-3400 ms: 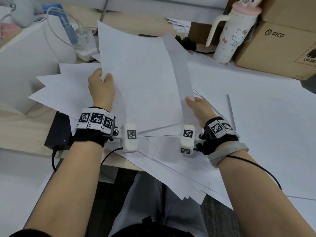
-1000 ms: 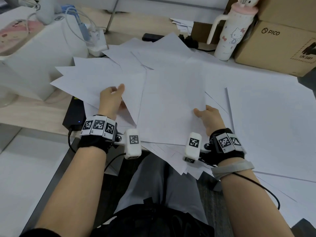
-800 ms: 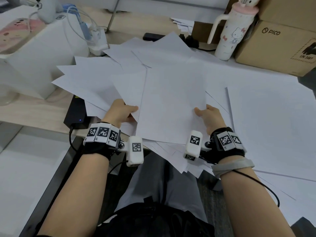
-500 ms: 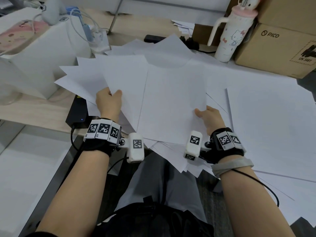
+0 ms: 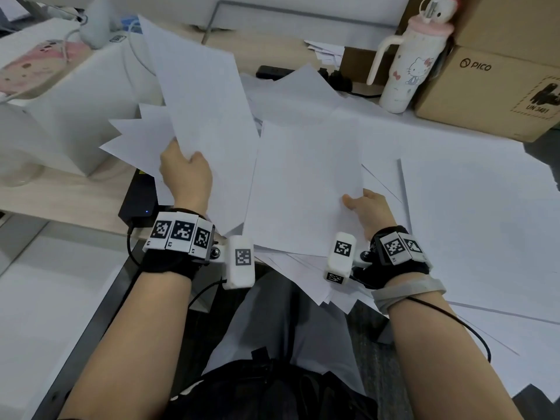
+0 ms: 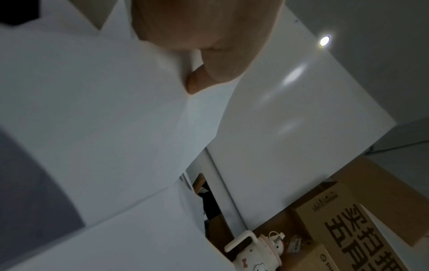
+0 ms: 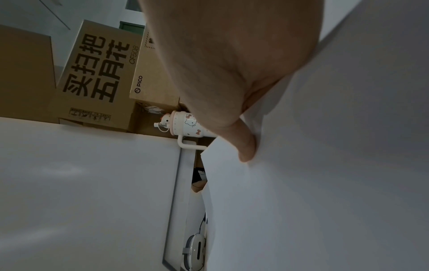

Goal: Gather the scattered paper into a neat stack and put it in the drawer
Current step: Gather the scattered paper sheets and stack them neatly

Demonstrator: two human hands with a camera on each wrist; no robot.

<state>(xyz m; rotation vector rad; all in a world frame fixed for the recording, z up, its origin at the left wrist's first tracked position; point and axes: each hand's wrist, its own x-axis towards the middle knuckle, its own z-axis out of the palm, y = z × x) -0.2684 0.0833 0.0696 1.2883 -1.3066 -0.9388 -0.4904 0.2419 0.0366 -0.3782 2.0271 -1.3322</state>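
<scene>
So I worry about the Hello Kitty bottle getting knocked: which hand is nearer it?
Right. The right hand sits below-left of the bottle, holding the stack; the left hand is farther left, lifting a sheet.

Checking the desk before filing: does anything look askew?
Yes. The sheets lie fanned at mixed angles, some overhanging the desk's near edge. The left hand holds one sheet tilted up.

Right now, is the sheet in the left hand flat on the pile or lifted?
Lifted: the left hand pinches the sheet by its near edge, tilted above the pile.
</scene>
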